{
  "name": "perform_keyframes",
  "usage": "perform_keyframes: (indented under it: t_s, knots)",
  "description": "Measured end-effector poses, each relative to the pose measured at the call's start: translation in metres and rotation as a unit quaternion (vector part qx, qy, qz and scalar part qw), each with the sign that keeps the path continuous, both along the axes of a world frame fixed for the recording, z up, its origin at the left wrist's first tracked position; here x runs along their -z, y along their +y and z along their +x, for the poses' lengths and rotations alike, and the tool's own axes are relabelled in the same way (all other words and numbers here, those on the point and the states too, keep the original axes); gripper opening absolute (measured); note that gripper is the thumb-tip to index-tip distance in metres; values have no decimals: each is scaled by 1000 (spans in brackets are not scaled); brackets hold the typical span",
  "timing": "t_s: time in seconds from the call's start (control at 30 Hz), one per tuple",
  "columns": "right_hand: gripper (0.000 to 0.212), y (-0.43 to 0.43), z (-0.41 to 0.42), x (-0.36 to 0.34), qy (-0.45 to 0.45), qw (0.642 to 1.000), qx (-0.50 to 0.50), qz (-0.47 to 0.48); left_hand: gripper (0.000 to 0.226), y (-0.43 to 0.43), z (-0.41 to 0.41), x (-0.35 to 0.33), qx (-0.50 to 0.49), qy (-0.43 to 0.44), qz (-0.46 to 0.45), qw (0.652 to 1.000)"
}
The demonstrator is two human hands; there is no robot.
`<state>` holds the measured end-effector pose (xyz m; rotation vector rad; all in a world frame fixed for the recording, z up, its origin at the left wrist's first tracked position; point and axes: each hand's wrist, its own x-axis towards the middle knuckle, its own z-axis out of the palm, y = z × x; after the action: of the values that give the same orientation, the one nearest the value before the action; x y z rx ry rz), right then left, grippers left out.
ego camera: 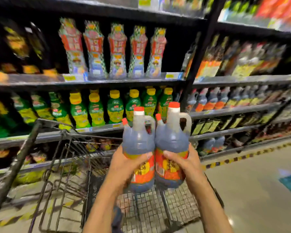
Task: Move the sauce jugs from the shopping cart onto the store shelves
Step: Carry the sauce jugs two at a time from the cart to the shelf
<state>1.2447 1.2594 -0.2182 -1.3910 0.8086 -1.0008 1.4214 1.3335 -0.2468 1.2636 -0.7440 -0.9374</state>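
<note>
Head view: two sauce jugs, the left jug (138, 145) and the right jug (172, 140), stood upright and touching above one shopping cart (160, 209). The left hand (124, 165) clamped the left jug from 8 o'clock. The right hand (187, 163) clamped the right jug from 4 o'clock. Both thumbs lay across the labels. Store shelves (118, 81) stood at 12 o'clock.

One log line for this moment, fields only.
left hand: holds left jug | right hand: holds right jug | jugs: upright, side by side, above cart | shelves: not yet reached
</note>
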Motion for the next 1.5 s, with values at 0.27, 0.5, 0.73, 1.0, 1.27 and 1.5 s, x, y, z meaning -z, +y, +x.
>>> perform_keyframes:
  t_s: [0.27,0.5,0.73,1.0,1.27,1.5]
  knots:
    - [63,21,-60,-58,-58,994,88,-40,60,-11,-51,-68,86,-28,-77,993]
    - [74,22,-138,-84,-81,986,133,-55,55,-30,-122,-111,145,-67,-112,981]
    - [70,9,-238,-98,-100,979,165,-60,55,-54,-223,-130,183,-70,-132,972]
    - [77,-25,-352,-107,-98,976,186,-59,52,-95,-334,-144,188,-87,-129,970]
    - [69,-79,-432,-110,-106,973,199,-46,50,-154,-413,-158,197,-104,-124,967]
    - [68,-156,-493,-113,-95,968,227,-54,71,-239,-476,-159,206,-97,-118,966]
